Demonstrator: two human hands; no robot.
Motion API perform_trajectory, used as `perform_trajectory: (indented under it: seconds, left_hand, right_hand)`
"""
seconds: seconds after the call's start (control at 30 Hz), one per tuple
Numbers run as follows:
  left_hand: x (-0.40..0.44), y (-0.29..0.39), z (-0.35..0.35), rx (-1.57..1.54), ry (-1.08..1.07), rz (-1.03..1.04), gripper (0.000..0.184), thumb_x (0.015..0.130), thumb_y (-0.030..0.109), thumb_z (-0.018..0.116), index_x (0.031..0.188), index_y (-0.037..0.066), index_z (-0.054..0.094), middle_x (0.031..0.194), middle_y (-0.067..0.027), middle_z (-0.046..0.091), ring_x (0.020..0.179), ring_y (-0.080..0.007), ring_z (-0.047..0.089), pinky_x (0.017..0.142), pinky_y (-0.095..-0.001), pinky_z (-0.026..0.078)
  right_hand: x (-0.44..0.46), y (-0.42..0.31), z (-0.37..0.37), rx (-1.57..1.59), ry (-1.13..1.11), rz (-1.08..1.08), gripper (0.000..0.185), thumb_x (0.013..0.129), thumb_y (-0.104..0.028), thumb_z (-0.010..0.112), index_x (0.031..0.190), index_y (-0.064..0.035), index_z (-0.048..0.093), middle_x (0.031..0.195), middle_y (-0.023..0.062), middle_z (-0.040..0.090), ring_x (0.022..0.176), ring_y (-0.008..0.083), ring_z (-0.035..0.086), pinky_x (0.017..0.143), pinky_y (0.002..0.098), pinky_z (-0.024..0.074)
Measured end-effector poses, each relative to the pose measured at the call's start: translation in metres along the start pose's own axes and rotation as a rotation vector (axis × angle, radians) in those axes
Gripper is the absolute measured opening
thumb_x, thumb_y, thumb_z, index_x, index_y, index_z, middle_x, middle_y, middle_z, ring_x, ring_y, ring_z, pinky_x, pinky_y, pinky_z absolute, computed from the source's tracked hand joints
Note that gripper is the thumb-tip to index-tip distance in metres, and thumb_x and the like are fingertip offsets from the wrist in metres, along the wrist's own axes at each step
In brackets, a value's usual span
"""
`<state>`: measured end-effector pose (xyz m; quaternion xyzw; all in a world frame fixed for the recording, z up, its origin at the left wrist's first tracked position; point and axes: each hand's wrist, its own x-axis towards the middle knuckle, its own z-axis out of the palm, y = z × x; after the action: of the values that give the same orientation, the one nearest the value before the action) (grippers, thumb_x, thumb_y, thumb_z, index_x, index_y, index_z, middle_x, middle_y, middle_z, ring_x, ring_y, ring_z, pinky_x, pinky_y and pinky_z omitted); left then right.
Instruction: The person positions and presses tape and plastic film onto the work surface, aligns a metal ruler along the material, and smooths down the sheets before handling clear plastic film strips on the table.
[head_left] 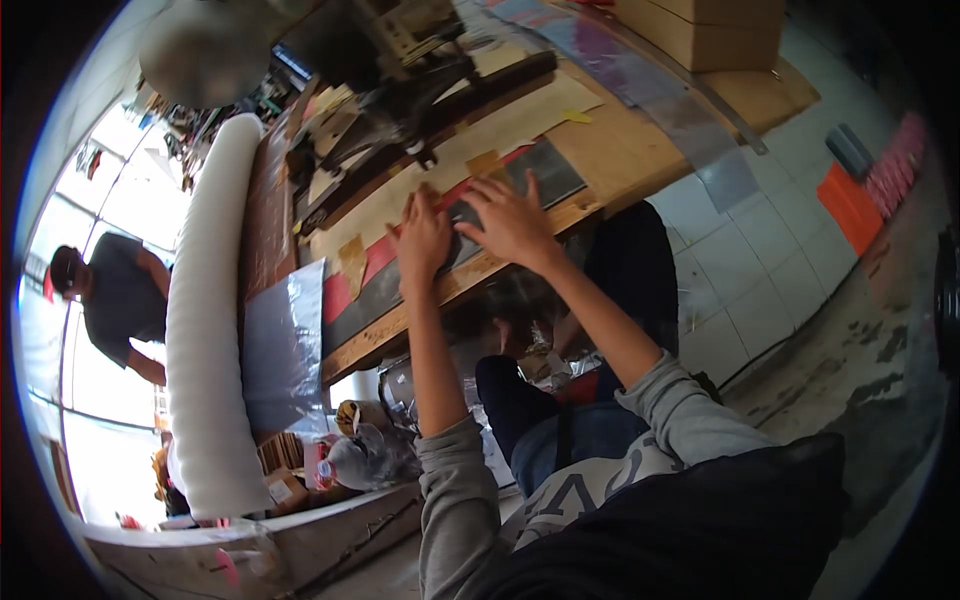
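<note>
- Right hand: the fingers are spread over the dark strip and the red strip behind it, with the thumb held out sideways toward the other hand.
- Left hand: it lies just beside, thumb apart, fingers close together and reaching to the red strip; the tips are too small and blurred for me to tell whether they pinch anything.
- The two strips lie along the front edge of the wooden bench, with a pale board behind them.
- The step in hand looks like pressing or lining up the strips; I judge that the next move calls for light, even pressure, so that the edges do not slide apart.
- Small yellow pieces, one left of the hands and one just beyond the right hand, lie across the red strip's far edge and could snag a sliding finger.
- A dark machine part hangs just past the left fingertips, and a long dark bar runs behind it; both limit reach to the rear.
- Clear film hangs over the bench at left and at right.
- Further out stand a white roll, a cardboard box and, beyond the roll, another person, well apart from the work.
</note>
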<state>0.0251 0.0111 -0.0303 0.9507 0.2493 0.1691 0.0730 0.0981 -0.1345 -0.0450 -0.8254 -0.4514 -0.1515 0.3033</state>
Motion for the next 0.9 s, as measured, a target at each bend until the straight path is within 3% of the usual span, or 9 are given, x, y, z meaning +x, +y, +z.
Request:
perform_trajectory:
  seconds: [0.6, 0.7, 0.9]
  left_hand:
    - [-0.003, -0.003, -0.007, -0.013, 0.018, 0.022, 0.042, 0.088, 0.020, 0.044, 0.130, 0.015, 0.044, 0.135, -0.0041, 0.051, 0.130, -0.0257, 0.045, 0.101, -0.0708, 0.024]
    - [-0.003, -0.002, -0.007, -0.016, 0.018, 0.021, 0.042, 0.088, 0.020, 0.044, 0.130, 0.016, 0.046, 0.135, -0.0045, 0.051, 0.129, -0.0261, 0.046, 0.101, -0.0708, 0.024]
    - [-0.003, -0.001, -0.007, -0.033, 0.025, 0.019, 0.042, 0.088, 0.020, 0.044, 0.130, 0.016, 0.046, 0.135, -0.0054, 0.051, 0.129, -0.0266, 0.046, 0.101, -0.0707, 0.024]
  right_hand:
    - [-0.003, -0.001, 0.000, 0.089, 0.105, -0.005, 0.044, 0.085, -0.047, 0.062, 0.107, -0.0084, 0.066, 0.123, 0.0092, 0.060, 0.122, 0.0221, 0.050, 0.107, 0.0635, 0.0250]
    - [-0.002, 0.000, -0.003, 0.070, 0.041, 0.009, 0.048, 0.087, -0.048, 0.060, 0.117, -0.0102, 0.065, 0.128, 0.0088, 0.059, 0.124, 0.0223, 0.050, 0.107, 0.0631, 0.0232]
    - [-0.001, 0.000, -0.005, 0.066, 0.030, 0.011, 0.049, 0.086, -0.048, 0.061, 0.117, -0.0102, 0.065, 0.128, 0.0081, 0.059, 0.124, 0.0208, 0.049, 0.108, 0.0629, 0.0223]
